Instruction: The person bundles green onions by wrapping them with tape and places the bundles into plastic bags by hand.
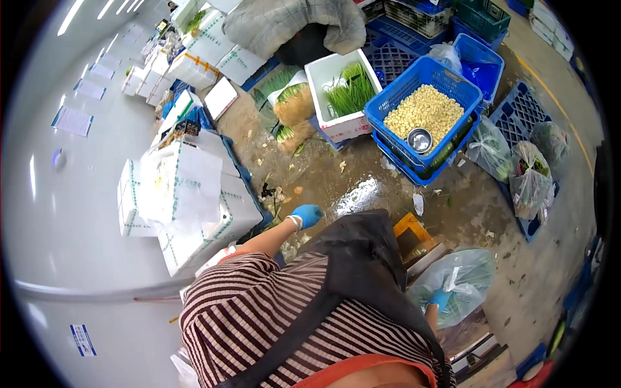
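My left hand (308, 216), in a blue glove, hangs over the wet floor in front of my dark apron (362, 246). Its fingers are curled closed, and nothing shows in them. Low on the right, my right hand (440, 299), also gloved in blue, grips the gathered top of a clear plastic bag (471, 278). Something green shows through the bag's film. Beneath it is a surface whose kind I cannot make out, beside an orange-yellow crate or frame (414, 234). The right fingertips are partly hidden by the plastic.
Ahead stand a white foam box (326, 127) of green stalks and a blue basket (378, 111) of peeled garlic cloves with a metal bowl (419, 140). Bundled greens (294, 110) lie beside them. White foam boxes (239, 200) are stacked left; filled bags (529, 174) rest on pallets right.
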`<action>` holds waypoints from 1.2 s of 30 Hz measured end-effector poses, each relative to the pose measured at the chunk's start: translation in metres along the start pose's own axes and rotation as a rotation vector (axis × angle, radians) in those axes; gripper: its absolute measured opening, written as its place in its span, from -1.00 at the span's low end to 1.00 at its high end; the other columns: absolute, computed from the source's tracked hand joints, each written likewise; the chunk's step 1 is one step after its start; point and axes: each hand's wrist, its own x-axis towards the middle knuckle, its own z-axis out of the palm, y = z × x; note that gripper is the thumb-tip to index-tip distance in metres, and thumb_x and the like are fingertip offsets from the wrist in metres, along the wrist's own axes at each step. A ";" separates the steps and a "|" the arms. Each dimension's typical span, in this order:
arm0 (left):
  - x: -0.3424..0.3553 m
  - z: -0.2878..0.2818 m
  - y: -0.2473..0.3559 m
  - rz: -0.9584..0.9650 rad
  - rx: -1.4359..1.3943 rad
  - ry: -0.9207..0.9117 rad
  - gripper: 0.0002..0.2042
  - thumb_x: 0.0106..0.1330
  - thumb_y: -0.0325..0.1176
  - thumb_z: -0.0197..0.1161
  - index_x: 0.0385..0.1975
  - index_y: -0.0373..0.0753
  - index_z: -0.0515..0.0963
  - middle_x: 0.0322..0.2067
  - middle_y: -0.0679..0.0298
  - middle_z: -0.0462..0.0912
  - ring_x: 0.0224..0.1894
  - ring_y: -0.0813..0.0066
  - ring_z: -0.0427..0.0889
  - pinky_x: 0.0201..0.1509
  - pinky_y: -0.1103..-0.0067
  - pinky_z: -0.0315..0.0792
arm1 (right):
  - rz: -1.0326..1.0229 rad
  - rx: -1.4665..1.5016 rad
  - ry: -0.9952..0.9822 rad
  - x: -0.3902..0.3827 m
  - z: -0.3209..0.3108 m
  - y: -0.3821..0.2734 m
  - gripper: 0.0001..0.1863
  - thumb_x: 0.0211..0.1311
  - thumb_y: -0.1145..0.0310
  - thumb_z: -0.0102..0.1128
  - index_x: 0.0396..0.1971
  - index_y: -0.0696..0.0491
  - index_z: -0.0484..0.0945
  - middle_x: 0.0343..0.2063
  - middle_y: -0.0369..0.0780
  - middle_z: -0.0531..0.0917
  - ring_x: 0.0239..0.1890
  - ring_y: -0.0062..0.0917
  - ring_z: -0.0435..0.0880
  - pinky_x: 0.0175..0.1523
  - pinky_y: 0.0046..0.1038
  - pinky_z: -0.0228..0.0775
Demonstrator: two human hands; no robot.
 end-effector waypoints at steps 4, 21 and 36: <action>-0.005 0.051 -0.046 0.048 0.195 -0.210 -0.72 0.24 -0.21 0.05 -0.30 -0.24 0.64 -0.20 0.02 0.64 -0.13 -0.06 0.58 -0.04 0.25 0.45 | 0.048 0.110 -0.015 0.000 0.009 0.011 -0.44 0.35 0.08 -0.12 0.20 0.16 0.29 0.05 0.05 0.52 0.00 -0.03 0.54 0.06 -0.20 0.35; 0.255 -0.023 0.139 0.149 -0.127 0.008 -0.67 0.19 -0.13 0.08 -0.24 -0.18 0.66 -0.26 0.11 0.69 -0.18 0.11 0.64 -0.01 0.36 0.47 | 0.201 0.234 -0.163 0.063 -0.029 -0.048 -0.49 0.27 0.25 0.05 0.15 0.24 0.38 0.06 -0.03 0.54 0.04 -0.21 0.53 0.13 -0.33 0.32; 0.383 -0.037 0.212 0.372 0.007 -0.238 -0.65 0.26 -0.08 0.04 -0.24 -0.16 0.67 -0.22 0.07 0.67 -0.18 0.09 0.64 -0.04 0.33 0.44 | 0.302 0.278 -0.129 0.043 -0.102 -0.023 -0.52 0.20 0.33 0.15 0.10 0.24 0.45 0.01 -0.07 0.58 0.02 -0.29 0.55 0.12 -0.37 0.34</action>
